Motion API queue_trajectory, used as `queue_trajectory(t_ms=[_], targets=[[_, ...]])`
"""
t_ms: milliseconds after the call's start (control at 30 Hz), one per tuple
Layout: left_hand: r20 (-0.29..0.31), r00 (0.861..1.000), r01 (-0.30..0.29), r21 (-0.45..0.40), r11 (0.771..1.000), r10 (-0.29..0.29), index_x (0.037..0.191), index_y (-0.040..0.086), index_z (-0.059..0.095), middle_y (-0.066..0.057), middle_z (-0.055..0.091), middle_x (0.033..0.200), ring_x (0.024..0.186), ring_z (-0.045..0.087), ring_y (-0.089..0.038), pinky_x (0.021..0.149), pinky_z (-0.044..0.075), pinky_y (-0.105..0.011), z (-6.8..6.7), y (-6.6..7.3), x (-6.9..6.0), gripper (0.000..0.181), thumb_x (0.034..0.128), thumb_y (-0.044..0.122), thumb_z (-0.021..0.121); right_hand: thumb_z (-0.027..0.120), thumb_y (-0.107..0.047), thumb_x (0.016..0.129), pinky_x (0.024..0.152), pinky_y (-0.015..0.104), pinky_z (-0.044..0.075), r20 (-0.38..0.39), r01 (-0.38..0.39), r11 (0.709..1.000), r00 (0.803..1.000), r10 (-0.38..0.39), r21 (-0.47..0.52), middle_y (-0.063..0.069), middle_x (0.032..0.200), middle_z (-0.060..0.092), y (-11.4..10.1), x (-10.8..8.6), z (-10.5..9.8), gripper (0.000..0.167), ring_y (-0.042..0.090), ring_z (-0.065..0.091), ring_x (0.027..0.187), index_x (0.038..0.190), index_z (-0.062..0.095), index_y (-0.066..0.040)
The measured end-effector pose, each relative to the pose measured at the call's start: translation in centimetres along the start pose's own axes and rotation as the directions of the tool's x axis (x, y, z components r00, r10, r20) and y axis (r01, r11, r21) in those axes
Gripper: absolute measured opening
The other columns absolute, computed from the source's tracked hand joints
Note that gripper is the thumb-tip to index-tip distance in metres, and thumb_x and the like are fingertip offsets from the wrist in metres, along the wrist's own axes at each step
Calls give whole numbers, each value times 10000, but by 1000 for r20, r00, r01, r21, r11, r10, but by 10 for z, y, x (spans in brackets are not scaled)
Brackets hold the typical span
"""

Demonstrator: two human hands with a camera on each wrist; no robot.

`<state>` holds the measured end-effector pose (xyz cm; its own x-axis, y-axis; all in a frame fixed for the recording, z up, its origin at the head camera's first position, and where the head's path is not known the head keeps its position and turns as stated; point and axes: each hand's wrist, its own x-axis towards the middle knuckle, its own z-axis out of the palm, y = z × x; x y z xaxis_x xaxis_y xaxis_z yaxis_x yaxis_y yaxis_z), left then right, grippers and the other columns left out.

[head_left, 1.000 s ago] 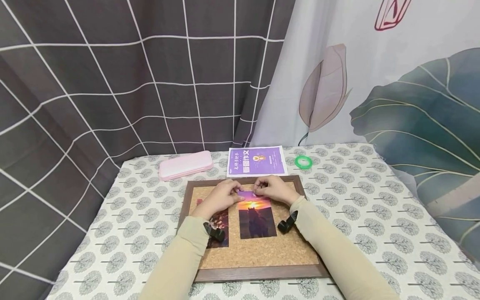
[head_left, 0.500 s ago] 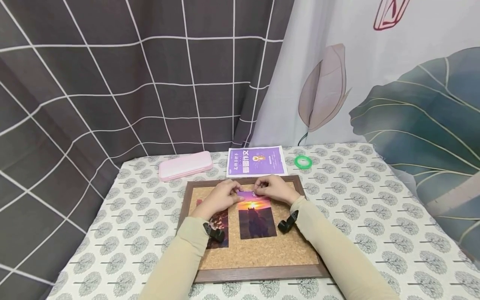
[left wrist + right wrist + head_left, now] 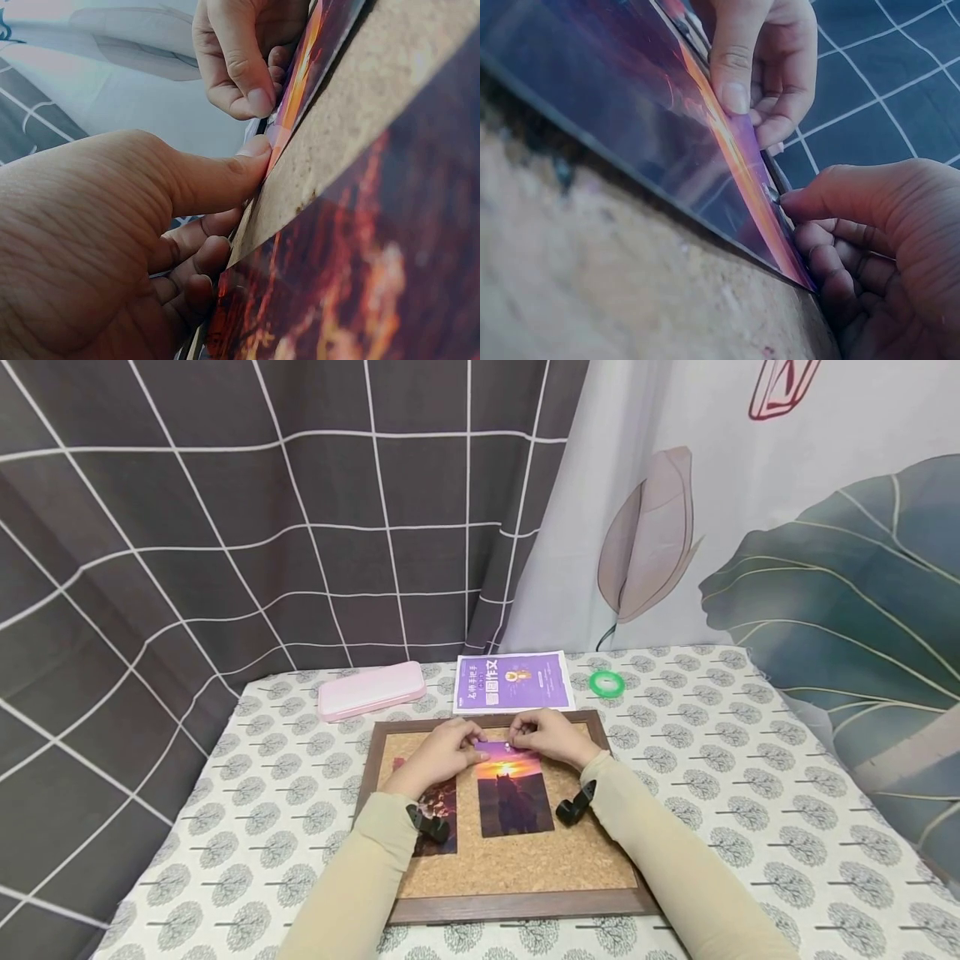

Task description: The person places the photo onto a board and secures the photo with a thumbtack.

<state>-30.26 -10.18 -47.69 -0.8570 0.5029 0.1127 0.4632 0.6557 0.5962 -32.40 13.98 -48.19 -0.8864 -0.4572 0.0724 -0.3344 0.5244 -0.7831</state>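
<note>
A sunset photo with a dark horse [image 3: 513,802] lies on the framed cork board [image 3: 555,872]. My left hand [image 3: 442,752] pinches its upper left edge, thumb on the picture side and the other fingers curled. At the photo's top, my right hand [image 3: 551,735] holds a small clear push pin [image 3: 771,193] between thumb and finger; how deep its point sits is hidden. Left of it, a second photo, dark and reddish [image 3: 442,810], is partly covered by my left wrist. In the left wrist view, this reddish photo [image 3: 360,285] fills the lower right.
Behind the board lie a pink case [image 3: 371,691], a purple printed booklet [image 3: 513,683] and a green tape roll [image 3: 607,684]. A tree-patterned cloth [image 3: 720,843] covers the table. Curtains [image 3: 337,527] hang along its back and left side.
My right fingers have shifted very slightly up and right at the photo's top, so the pin shows a little more. My left hand and the photos stay in place.
</note>
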Motion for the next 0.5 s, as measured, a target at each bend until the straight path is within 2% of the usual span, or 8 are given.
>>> queue_trajectory(t_ms=[500], targets=[[-5, 1000, -18, 4, 1000, 18, 1076, 79, 685, -39, 615, 1017, 904, 600, -160, 826, 513, -333, -1, 3, -1, 176, 926, 162, 727, 723, -137, 880, 750, 325, 490, 13, -28, 1000, 1000, 28, -9, -38, 761, 673, -8, -2, -2, 33, 138, 599, 731, 851, 740, -136]])
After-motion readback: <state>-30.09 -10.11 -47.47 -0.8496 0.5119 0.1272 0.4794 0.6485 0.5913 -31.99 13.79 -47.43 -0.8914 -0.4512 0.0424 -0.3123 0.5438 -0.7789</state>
